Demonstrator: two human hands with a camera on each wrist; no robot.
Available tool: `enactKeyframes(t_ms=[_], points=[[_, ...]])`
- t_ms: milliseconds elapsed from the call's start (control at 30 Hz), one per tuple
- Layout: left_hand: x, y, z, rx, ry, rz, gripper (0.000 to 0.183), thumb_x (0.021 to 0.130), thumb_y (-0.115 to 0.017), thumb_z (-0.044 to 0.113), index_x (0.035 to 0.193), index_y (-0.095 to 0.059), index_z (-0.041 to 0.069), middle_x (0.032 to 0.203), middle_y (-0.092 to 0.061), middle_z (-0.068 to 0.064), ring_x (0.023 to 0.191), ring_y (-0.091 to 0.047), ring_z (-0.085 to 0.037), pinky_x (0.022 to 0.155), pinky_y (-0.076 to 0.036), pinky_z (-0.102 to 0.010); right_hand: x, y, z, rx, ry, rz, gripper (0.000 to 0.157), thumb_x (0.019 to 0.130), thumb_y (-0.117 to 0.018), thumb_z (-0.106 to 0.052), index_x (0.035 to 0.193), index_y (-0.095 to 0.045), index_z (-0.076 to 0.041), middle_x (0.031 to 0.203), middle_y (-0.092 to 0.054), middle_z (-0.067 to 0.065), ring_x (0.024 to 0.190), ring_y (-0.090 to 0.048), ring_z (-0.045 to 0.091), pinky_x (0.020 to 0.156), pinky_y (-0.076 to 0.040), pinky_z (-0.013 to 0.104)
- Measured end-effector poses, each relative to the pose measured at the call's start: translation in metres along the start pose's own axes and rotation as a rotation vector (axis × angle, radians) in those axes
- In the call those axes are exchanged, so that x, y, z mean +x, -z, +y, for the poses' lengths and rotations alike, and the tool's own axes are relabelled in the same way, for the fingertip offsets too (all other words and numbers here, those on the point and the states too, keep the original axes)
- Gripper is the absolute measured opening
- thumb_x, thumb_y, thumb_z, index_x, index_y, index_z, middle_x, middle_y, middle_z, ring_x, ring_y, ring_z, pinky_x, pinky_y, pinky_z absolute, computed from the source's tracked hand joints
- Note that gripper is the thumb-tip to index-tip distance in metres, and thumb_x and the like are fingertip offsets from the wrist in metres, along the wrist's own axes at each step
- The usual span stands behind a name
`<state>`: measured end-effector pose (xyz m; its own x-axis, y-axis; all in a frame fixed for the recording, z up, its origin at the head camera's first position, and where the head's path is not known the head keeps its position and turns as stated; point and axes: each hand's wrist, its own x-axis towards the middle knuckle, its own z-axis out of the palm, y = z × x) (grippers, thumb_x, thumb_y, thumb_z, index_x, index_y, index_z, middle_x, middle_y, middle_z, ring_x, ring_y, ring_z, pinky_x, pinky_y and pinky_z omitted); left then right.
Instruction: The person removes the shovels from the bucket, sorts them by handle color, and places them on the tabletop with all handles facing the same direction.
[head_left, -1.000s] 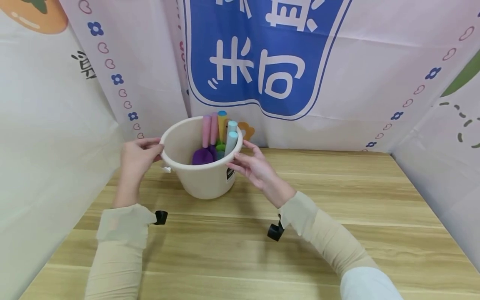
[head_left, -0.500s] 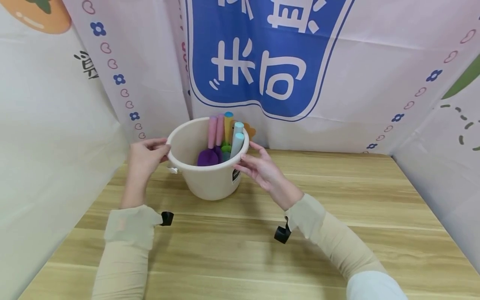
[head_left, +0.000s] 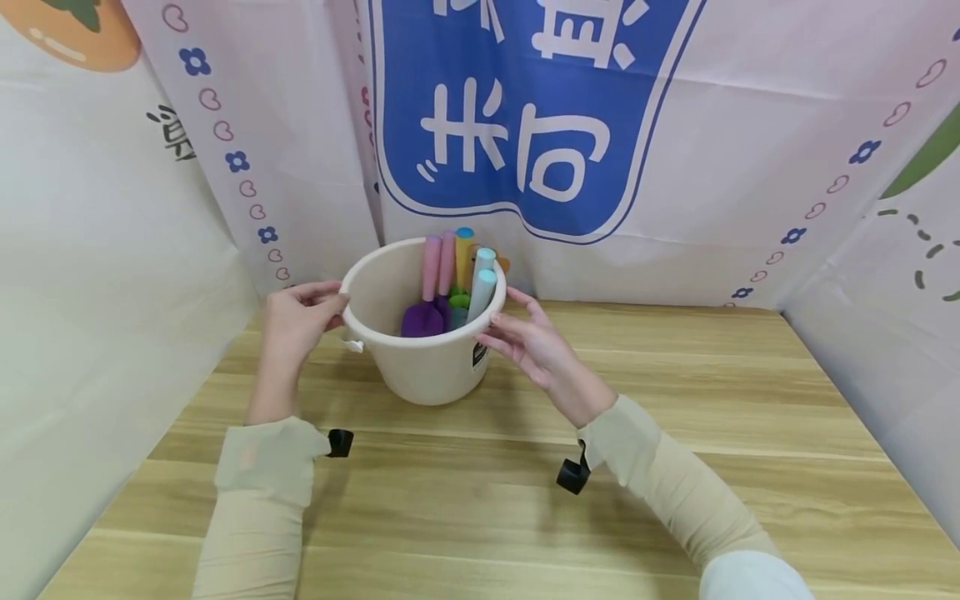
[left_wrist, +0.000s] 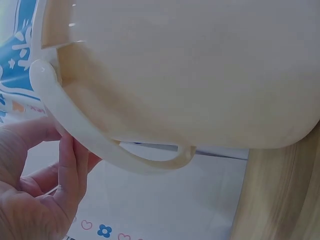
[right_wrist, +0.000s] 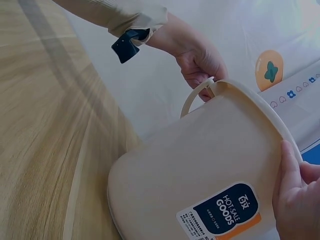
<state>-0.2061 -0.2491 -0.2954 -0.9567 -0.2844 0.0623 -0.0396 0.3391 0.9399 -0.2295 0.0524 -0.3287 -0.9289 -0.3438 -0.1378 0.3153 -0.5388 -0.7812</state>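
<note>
Your left hand (head_left: 302, 315) and right hand (head_left: 542, 346) pinch the cream bucket (head_left: 422, 371) by the rim (head_left: 405, 338); light-blue handles (head_left: 482, 297) crowd right, so steady that side.

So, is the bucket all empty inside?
Not empty: pink handles, a yellow handle and pale blue handles stick up in the bucket.

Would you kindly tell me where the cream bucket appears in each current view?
Head: the bucket is left of centre, about mid-height.
Left wrist: the bucket fills most of the top and right.
Right wrist: the bucket is at lower centre and right, its label showing.
Shared landmark: the left hand, at left, lower left and above centre respectively.
</note>
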Motion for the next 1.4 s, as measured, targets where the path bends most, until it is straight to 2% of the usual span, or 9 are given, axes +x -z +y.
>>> enactKeyframes(t_ms=[233, 500, 733, 1067, 1267, 1400], points=[[-0.002, -0.002, -0.002, -0.037, -0.005, -0.01, 0.042, 0.1, -0.067, 0.012, 0.136, -0.061, -0.006, 0.104, -0.064, -0.008, 0.078, -0.067, -0.002, 0.08, -0.058, -0.018, -0.002, 0.004, 0.0, -0.006, -0.001, -0.012, 0.067, 0.104, -0.043, 0.011, 0.161, -0.018, -0.012, 0.12, -0.055, 0.019, 0.081, -0.072, 0.018, 0.083, -0.061, 0.031], [-0.003, -0.003, -0.004, -0.107, -0.004, -0.017, 0.042, 0.098, -0.069, 0.01, 0.136, -0.061, -0.007, 0.1, -0.067, -0.004, 0.079, -0.068, -0.004, 0.08, -0.058, -0.02, -0.005, 0.007, -0.003, -0.011, -0.012, -0.034, 0.066, 0.104, -0.041, 0.012, 0.16, -0.016, -0.013, 0.127, -0.05, 0.02, 0.083, -0.072, 0.018, 0.083, -0.061, 0.031], [-0.004, -0.009, -0.004, -0.189, -0.022, -0.013, 0.04, 0.097, -0.068, 0.003, 0.133, -0.06, -0.011, 0.087, -0.069, 0.005, 0.075, -0.068, -0.003, 0.077, -0.059, -0.019, -0.009, 0.01, -0.009, -0.015, -0.035, -0.03, 0.07, 0.104, -0.04, 0.012, 0.162, -0.013, -0.015, 0.124, -0.049, 0.021, 0.084, -0.072, 0.019, 0.082, -0.061, 0.031], [-0.007, -0.017, -0.001, -0.186, -0.03, -0.018, 0.039, 0.097, -0.068, 0.003, 0.132, -0.061, -0.01, 0.1, -0.07, -0.006, 0.076, -0.068, -0.004, 0.078, -0.059, -0.02, -0.014, 0.019, -0.015, 0.013, -0.062, -0.036, 0.071, 0.104, -0.039, 0.012, 0.162, -0.011, -0.018, 0.115, -0.053, 0.018, 0.083, -0.073, 0.019, 0.082, -0.061, 0.031], [-0.007, -0.023, 0.0, -0.207, -0.011, -0.026, 0.039, 0.097, -0.069, 0.003, 0.133, -0.061, -0.009, 0.095, -0.068, -0.002, 0.076, -0.069, -0.006, 0.079, -0.059, -0.021, -0.016, 0.024, -0.02, 0.019, -0.079, -0.031, 0.071, 0.105, -0.039, 0.01, 0.162, -0.011, -0.019, 0.12, -0.051, 0.019, 0.084, -0.073, 0.02, 0.082, -0.061, 0.031], [-0.007, -0.026, 0.0, -0.256, 0.001, -0.039, 0.04, 0.096, -0.069, 0.002, 0.133, -0.06, -0.01, 0.091, -0.067, 0.001, 0.075, -0.068, -0.006, 0.077, -0.059, -0.02, -0.019, 0.027, -0.022, 0.019, -0.075, -0.039, 0.072, 0.105, -0.039, 0.01, 0.163, -0.009, -0.019, 0.118, -0.053, 0.018, 0.085, -0.073, 0.02, 0.083, -0.061, 0.031]])
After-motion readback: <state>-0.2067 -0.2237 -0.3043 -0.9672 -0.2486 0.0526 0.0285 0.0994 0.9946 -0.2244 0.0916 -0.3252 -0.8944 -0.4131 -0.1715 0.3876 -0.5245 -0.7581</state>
